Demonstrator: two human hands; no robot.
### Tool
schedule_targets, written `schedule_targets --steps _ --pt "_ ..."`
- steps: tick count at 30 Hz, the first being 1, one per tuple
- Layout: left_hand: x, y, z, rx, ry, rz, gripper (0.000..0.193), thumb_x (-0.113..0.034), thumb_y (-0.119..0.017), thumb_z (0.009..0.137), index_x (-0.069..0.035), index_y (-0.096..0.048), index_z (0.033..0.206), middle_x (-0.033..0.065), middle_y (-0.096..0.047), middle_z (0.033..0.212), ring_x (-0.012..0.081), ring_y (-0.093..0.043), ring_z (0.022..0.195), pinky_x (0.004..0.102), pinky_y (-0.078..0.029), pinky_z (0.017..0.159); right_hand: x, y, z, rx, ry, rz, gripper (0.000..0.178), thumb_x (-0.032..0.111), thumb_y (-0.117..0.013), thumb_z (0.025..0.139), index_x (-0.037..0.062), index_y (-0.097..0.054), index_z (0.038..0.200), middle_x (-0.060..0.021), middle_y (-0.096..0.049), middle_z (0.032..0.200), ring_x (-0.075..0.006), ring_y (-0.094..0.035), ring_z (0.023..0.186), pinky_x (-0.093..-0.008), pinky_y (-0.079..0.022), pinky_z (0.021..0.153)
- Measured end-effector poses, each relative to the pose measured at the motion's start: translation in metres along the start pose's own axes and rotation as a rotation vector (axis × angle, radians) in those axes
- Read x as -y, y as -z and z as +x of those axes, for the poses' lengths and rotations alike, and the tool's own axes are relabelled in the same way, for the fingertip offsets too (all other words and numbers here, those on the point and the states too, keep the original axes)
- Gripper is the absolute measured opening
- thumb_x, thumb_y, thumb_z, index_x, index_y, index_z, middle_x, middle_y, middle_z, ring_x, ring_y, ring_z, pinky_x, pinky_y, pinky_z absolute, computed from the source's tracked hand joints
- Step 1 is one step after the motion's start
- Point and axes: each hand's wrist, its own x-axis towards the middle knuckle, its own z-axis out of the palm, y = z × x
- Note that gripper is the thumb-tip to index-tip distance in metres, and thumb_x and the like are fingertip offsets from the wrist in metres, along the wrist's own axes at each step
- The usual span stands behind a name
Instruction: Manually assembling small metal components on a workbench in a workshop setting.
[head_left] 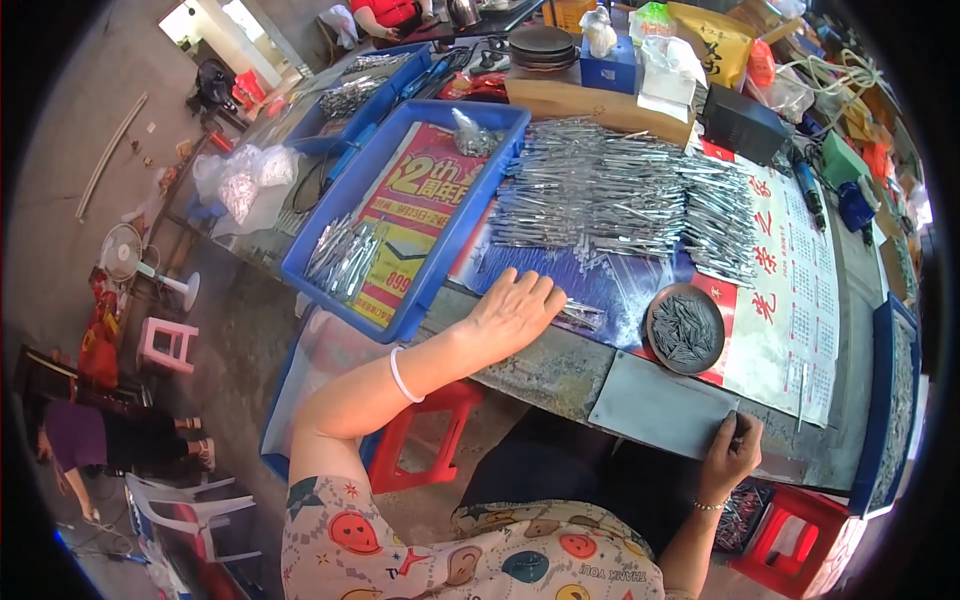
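The left hand (515,310) is lying flat, fingers spread, holding nothing, on loose metal pins (580,316) just left of the round dish (685,328). The right hand (732,450) is pinching a thin pin below the dish, fingers curled shut. The big pin pile (620,190) is sitting above the dish.

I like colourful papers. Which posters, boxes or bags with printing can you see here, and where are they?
Red and yellow printed poster: lies flat inside the blue plastic tray, left of the table.
White wall calendar sheet with red edge: flat on the table, right side.
Yellow printed bag: top, behind the metal pieces.
Blue cardboard box: top middle, beside the bag.
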Motion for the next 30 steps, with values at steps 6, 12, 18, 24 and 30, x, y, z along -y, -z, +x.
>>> schedule_targets --steps 6,12,18,24,30 --pt "0.004 -0.005 -0.005 -0.006 0.053 -0.128 0.031 -0.009 -0.054 0.078 -0.004 -0.054 0.109 0.0084 -0.051 0.092 0.0226 -0.054 0.086 0.0358 -0.042 0.076 0.002 -0.002 -0.001 -0.007 0.022 -0.014 0.008 0.008 -0.059 0.089 0.0006 -0.056 0.087 -0.0078 -0.053 0.07 -0.0142 -0.046 0.058 -0.0267 -0.041 0.055" --pt "-0.001 0.004 -0.019 0.003 0.077 -0.158 0.04 -0.007 -0.053 0.079 0.001 -0.051 0.117 0.0119 -0.054 0.099 0.0245 -0.055 0.093 0.0365 -0.043 0.078 -0.005 -0.001 -0.003 -0.005 -0.007 -0.014 0.008 0.007 -0.059 0.09 0.0 -0.057 0.091 -0.0066 -0.056 0.073 -0.0119 -0.049 0.063 -0.0251 -0.043 0.056" --pt "0.005 0.025 -0.037 0.017 0.101 -0.246 0.035 -0.009 -0.055 0.08 0.002 -0.053 0.113 0.0154 -0.056 0.111 0.0283 -0.055 0.104 0.0402 -0.043 0.089 -0.011 -0.003 -0.004 0.02 -0.028 0.02 0.012 0.01 -0.057 0.092 -0.0018 -0.056 0.094 -0.0058 -0.057 0.077 -0.0111 -0.048 0.069 -0.0242 -0.043 0.061" --pt "0.07 0.06 -0.062 -0.212 0.339 -0.262 0.015 -0.008 -0.058 0.08 -0.003 -0.059 0.094 0.0136 -0.059 0.095 0.03 -0.059 0.087 0.039 -0.048 0.076 -0.009 -0.003 -0.003 0.021 -0.043 -0.029 0.011 0.009 -0.057 0.092 -0.002 -0.056 0.094 -0.0064 -0.057 0.078 -0.0117 -0.049 0.071 -0.0249 -0.044 0.066" --pt "0.174 0.045 -0.115 -0.076 0.788 -0.415 0.019 -0.008 -0.059 0.082 -0.002 -0.061 0.1 0.0156 -0.062 0.097 0.0321 -0.06 0.088 0.0366 -0.049 0.075 -0.016 -0.002 -0.003 0.02 -0.019 -0.034 0.011 0.008 -0.057 0.092 -0.0022 -0.056 0.095 -0.006 -0.057 0.079 -0.0119 -0.049 0.071 -0.0251 -0.044 0.066"
